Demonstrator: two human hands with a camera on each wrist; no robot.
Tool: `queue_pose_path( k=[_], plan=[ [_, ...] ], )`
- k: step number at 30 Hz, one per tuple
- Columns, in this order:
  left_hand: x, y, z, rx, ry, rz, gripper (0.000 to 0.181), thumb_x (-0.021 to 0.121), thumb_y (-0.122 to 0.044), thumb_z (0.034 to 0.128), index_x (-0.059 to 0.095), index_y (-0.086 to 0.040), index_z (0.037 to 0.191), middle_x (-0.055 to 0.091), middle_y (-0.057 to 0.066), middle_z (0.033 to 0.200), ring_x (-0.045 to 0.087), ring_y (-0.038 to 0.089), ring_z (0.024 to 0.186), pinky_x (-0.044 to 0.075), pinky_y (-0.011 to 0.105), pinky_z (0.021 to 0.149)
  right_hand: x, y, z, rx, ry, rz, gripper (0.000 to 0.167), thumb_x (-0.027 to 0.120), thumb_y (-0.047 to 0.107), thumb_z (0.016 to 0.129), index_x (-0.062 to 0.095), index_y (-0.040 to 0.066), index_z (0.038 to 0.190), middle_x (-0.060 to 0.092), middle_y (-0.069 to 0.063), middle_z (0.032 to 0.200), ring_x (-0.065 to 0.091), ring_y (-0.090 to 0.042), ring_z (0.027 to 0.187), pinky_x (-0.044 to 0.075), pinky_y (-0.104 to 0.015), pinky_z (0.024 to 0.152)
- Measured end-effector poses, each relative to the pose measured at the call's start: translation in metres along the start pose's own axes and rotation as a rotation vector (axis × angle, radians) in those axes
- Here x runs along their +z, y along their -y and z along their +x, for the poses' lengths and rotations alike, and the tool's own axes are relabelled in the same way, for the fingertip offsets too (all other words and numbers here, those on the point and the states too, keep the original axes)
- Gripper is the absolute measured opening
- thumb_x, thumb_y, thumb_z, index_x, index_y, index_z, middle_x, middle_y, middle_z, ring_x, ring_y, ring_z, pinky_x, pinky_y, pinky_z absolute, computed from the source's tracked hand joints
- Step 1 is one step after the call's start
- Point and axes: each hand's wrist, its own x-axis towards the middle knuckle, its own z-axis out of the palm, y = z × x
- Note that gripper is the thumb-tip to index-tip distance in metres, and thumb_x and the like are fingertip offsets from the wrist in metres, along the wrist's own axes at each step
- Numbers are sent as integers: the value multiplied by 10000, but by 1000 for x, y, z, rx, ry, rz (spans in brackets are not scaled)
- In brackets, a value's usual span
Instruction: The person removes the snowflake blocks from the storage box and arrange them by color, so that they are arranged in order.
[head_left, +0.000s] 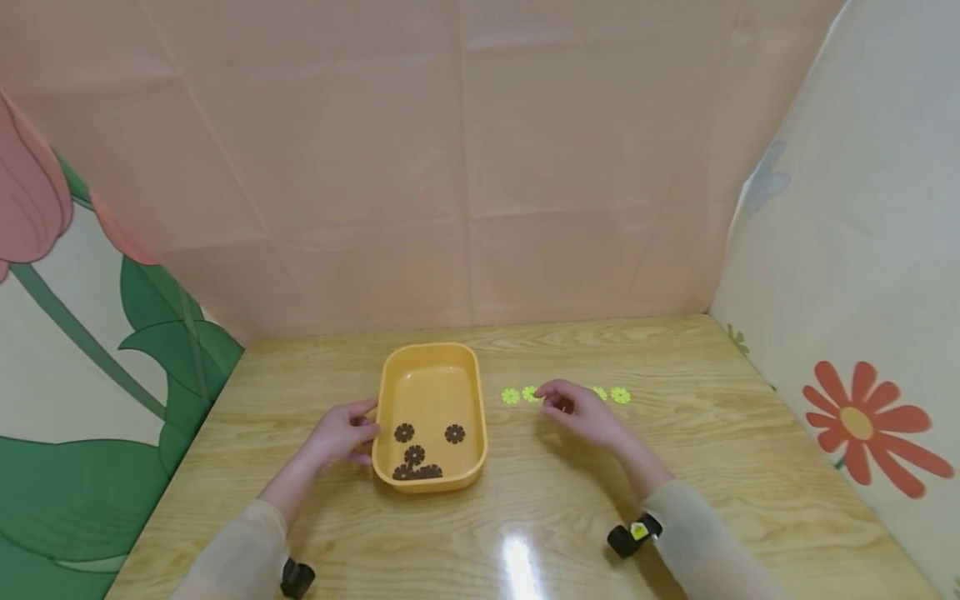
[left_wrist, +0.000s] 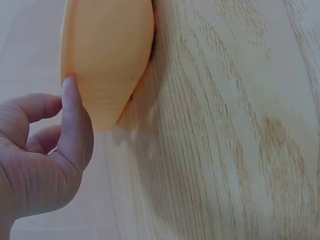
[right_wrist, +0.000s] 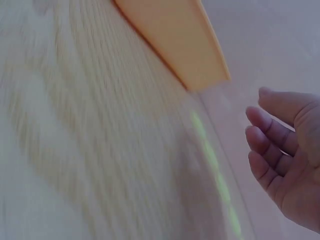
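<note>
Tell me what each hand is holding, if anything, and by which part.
The left hand touches the yellow tray at its left side, near the rim; whether it grips cannot be told. The right hand holds nothing.

Shows pale wood grain across the tabletop [head_left: 360, 537], with glare [head_left: 519, 567] toward six o'clock; carries an orange tray [head_left: 430, 400] at ten o'clock and, at the tray's three o'clock, lime-green flower-shaped pieces [head_left: 510, 396] in a row.
</note>
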Motion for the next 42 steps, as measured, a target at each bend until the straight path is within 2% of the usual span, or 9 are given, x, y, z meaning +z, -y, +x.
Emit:
queue_pose_path(
  k=[7, 10, 14, 19, 25, 28, 34, 42],
  plan=[
    [1, 0, -1, 6, 5, -1, 602, 627, 30, 912, 399, 44, 1469, 531, 153, 959, 617, 217, 719, 651, 398, 620, 30, 37, 34, -90, 150, 41, 224, 700, 73, 918, 666, 45, 1138, 643, 38, 908, 591, -114, 820, 574, -249, 697],
    [0, 0, -1, 7, 3, -2, 601, 626, 33, 912, 397, 48, 1468, 532, 154, 960, 617, 218, 726, 651, 401, 620, 44, 53, 48, -150, 201, 55, 261, 723, 45, 892, 665, 31, 1146, 661, 2, 925, 617, -117, 847, 599, -260, 748],
    [1, 1, 0, 4, -2, -4, 599, 626, 33, 913, 404, 37, 1469, 536, 154, 964, 618, 222, 738, 651, 399, 622, 64, 71, 64, -223, 283, 26, 305, 744, 64, 881, 661, 13, 1169, 684, -52, 985, 649, -160, 909, 591, -250, 832],
    [1, 0, 0, 5, 3, -2, 597, 618, 31, 917, 398, 36, 1473, 539, 156, 960, 622, 229, 740, 650, 392, 616, 86, 84, 76, -240, 399, -44, 372, 752, 147, 889, 646, 57, 1234, 680, -28, 1076, 645, -161, 996, 556, -233, 911],
    [0, 1, 0, 14, 5, 0, 603, 620, 35, 914, 394, 44, 1472, 547, 154, 955, 621, 226, 720, 650, 391, 608, 108, 90, 86, -243, 474, -169, 406, 762, 191, 877, 642, 93, 1252, 666, 10, 1128, 598, -70, 1009, 513, -192, 931],
    [0, 1, 0, 10, 5, -2, 601, 623, 34, 916, 395, 44, 1472, 542, 150, 951, 619, 231, 723, 649, 389, 602, 117, 90, 91, -242, 498, -207, 387, 765, 186, 877, 658, 94, 1237, 666, 10, 1144, 591, -67, 1009, 503, -184, 926],
    [-1, 0, -2, 11, 12, 13, 605, 630, 18, 922, 384, 53, 1474, 537, 151, 960, 622, 240, 723, 649, 399, 598, 127, 88, 99, -248, 552, -240, 367, 760, 139, 881, 675, 110, 1237, 670, 4, 1171, 598, -107, 1030, 495, -195, 938],
    [-1, 2, 0, 2, 12, 11, 605, 627, 21, 921, 392, 36, 1478, 532, 151, 968, 620, 220, 710, 649, 379, 600, 135, 81, 103, -198, 622, -254, 407, 770, 144, 870, 680, 168, 1267, 643, 58, 1236, 556, -75, 1147, 421, -220, 1069]
  ],
)
